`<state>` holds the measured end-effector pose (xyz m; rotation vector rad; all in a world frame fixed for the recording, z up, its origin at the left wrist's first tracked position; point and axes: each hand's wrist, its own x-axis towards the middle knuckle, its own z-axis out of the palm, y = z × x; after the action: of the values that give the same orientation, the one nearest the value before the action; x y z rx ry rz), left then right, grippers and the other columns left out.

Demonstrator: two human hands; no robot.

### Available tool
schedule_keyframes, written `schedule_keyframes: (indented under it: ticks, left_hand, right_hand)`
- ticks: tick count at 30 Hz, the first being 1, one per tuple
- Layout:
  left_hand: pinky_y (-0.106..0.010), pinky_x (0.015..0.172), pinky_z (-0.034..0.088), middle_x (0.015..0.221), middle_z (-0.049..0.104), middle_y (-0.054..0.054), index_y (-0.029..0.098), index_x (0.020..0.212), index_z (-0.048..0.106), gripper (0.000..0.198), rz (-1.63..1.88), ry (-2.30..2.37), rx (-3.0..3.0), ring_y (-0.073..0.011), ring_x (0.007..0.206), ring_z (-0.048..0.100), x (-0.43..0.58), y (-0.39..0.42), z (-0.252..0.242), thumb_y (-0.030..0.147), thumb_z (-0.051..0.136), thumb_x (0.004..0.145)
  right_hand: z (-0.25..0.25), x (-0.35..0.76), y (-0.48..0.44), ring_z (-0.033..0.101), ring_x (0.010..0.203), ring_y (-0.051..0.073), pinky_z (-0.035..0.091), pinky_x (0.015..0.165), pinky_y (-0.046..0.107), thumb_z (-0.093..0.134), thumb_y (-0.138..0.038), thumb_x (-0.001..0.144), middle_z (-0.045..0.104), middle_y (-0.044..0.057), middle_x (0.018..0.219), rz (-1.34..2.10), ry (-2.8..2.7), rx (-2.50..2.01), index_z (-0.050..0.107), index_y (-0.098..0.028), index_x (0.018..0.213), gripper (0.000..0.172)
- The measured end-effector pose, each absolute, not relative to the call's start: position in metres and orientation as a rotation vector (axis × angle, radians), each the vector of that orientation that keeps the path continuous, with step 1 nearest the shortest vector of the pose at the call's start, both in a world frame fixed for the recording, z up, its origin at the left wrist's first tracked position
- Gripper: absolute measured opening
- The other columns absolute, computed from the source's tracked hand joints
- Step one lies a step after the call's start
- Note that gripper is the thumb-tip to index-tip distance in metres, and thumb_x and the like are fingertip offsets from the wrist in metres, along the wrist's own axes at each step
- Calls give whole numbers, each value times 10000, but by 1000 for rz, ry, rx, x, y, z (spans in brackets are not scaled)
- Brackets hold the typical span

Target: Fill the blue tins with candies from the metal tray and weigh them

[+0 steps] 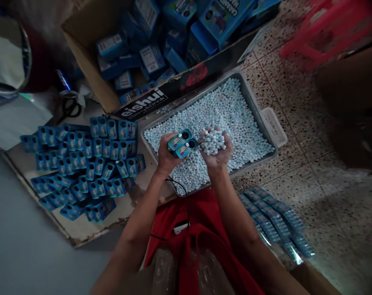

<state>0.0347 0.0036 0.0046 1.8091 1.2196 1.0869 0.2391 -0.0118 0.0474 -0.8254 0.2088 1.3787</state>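
My left hand (167, 157) grips two small blue candy boxes (183, 150) side by side, their tops facing up, each with a dark round hole. A white candy lies by each hole. Just to the right, my right hand (219, 155) is cupped, palm up, around a heap of small pale candies (213, 140). Both hands are over a grey tray (256, 164) spread with many more pale blue and white candies (235, 110). The fingers of my right hand are partly covered by the heap.
Rows of small blue boxes (106, 147) stand on the table at left. Behind the tray, a cardboard carton (87, 69) holds larger blue boxes. Scissors (69, 110) lie at back left. Wrapped blue packs (274, 217) sit at lower right, and a red stool (314, 37) stands at upper right.
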Motion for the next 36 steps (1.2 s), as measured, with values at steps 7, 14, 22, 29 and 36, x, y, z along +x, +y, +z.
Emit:
schedule_keyframes:
  ticks: [7,14,22,29,36]
  left_hand:
    - [-471,1054,638,1332,724,-105,242,1442,612,759,986,1202,1825,-317,1231,747,39,-6,3,385,1000,805]
    - [-462,1069,632,1325,741,-96,249,1429,630,743,969,1229,1848,-318,1229,759,19,-1,5,343,986,783]
    - [-487,1074,649,1313,763,-102,245,1427,641,785,975,1298,1749,-318,1217,778,18,-14,-4,404,1024,760]
    - [-519,1022,677,1291,777,-102,255,1402,654,838,993,1356,1493,-324,1181,796,2,-14,-18,604,1026,737]
    - [-552,954,706,1218,800,-97,278,1401,633,938,956,1387,1299,-319,1068,821,-14,-37,-32,702,1036,669]
  right_hand:
    - [118,221,5,737,949,248,640,946,467,767,-546,850,781,44,1055,1254,-305,-991,742,-288,872,260]
    - [124,204,19,664,852,233,604,853,426,670,-571,896,728,59,957,1155,-400,-1064,745,-283,798,313]
    - [106,178,12,661,928,280,568,1068,510,548,-760,997,651,62,846,1222,-551,-1071,687,-295,781,532]
    - [78,227,1,622,1413,319,435,1302,580,626,-702,1034,730,82,1356,1119,-962,-1378,805,-299,949,449]
    - [-19,300,38,180,1719,511,215,1312,821,720,-794,944,313,239,1829,627,-1483,-2308,625,-222,1566,850]
